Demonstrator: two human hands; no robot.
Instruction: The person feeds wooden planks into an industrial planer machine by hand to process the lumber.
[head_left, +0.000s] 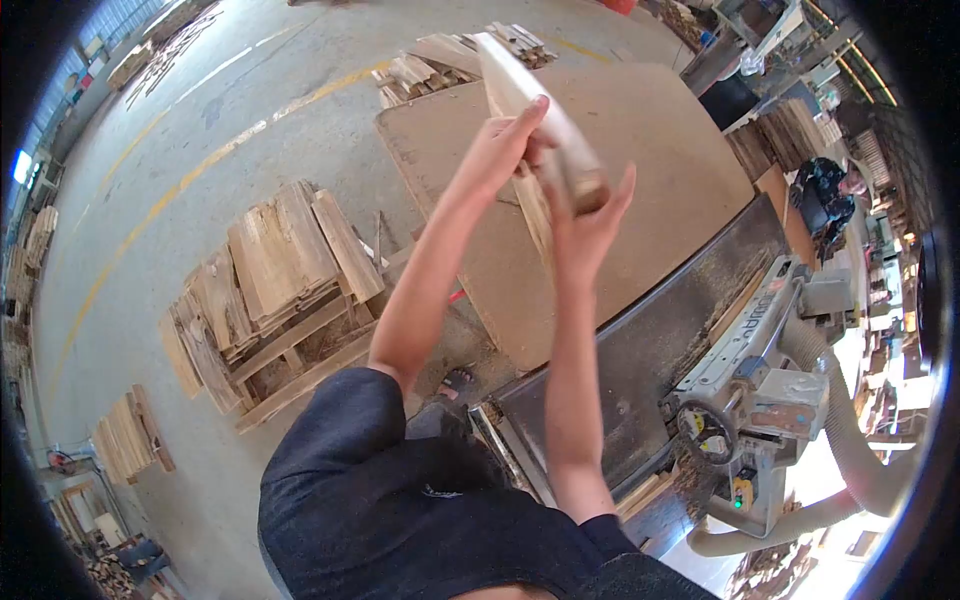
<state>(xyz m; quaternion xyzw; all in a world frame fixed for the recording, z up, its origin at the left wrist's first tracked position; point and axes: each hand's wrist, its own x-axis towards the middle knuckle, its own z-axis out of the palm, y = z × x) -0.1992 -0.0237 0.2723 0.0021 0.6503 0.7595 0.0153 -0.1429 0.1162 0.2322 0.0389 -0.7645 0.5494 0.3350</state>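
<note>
Both of my hands are raised over the brown tabletop [650, 130], gripping a pale wooden board [530, 95]. My left hand [510, 145] wraps its long edge, thumb lying on top. Nearer to me, my right hand [588, 235] holds the lower end, its thumb and fingers on either side of it. The board is tilted and slightly blurred. Beneath my hands a second narrow strip of wood [534, 215] shows, partly hidden behind them.
To the right stands a woodworking machine [740, 350] with a dark bed [630, 390], sawdust and a thick hose [850, 430]. Stacked boards [280, 250] lie on a pallet at left. More wood pieces [430, 65] sit beyond the table. Another person [825, 200] is at far right.
</note>
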